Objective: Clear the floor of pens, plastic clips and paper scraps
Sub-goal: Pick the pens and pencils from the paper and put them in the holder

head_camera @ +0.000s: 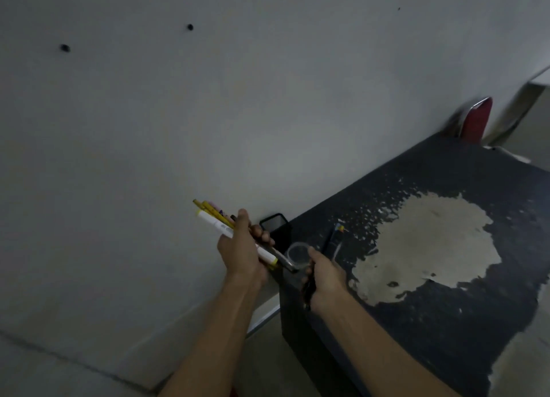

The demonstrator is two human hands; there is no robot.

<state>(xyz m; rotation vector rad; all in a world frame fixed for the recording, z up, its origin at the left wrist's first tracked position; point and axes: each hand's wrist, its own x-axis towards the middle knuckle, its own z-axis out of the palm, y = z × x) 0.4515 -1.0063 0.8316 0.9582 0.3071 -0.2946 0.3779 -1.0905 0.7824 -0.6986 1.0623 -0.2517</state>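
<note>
Pens and clear cup, both being held at the desk corner.

We are gripping a bundle of pens (221,224) in our left hand (241,255), its palm side hidden; our right hand (323,280) is holding a clear cup (297,255) over the worn desk (440,292) edge, beside a black holder (275,227) against the wall (238,98).

Black pen holder (275,227) blocks bench (431,322) corner against wall (208,113); blue pen (332,237) lies beside it. We see open bench surface right, red chair (475,122) beyond far end.
</note>
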